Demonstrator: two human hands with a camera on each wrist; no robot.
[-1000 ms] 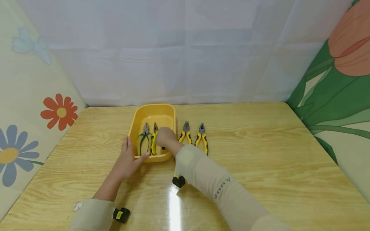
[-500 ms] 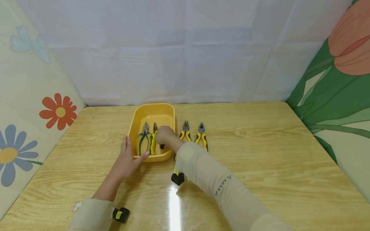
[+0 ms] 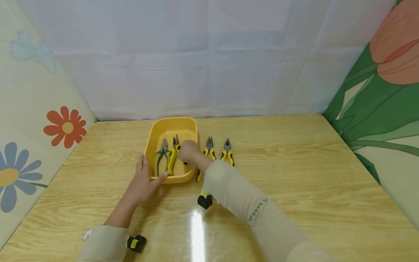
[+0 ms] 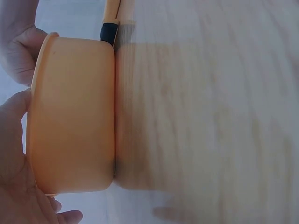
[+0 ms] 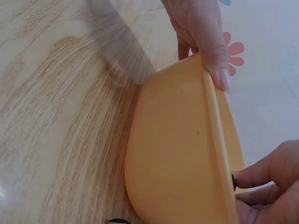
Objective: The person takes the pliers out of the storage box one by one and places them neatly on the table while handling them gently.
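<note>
A yellow plastic tray (image 3: 180, 179) stands on the table with two pairs of pliers inside. Green-handled pliers (image 3: 163, 153) lie at its left; yellow-handled pliers (image 3: 172, 158) are beside them, partly hidden by my right hand (image 3: 189, 151). That hand reaches over the tray's right wall and pinches a handle of the yellow pliers; a dark bit shows at the fingertips in the right wrist view. My left hand (image 3: 144, 183) holds the tray's near left corner, thumb (image 5: 219, 70) over the rim. Right of the tray lie yellow-and-black pliers (image 3: 209, 143) and another such pair (image 3: 227, 148), partly behind my forearm.
The wooden table (image 3: 294, 163) runs back to a white cloth (image 3: 209, 72). Painted panels (image 3: 23, 145) flank both sides. Black wrist devices (image 3: 136, 243) hang at my sleeves. A small white scrap (image 3: 87, 234) lies near the left sleeve.
The yellow pliers in the tray have tilted, their near end swinging left and their jaws spreading. My right hand has shifted slightly. The left hand stays on the tray.
</note>
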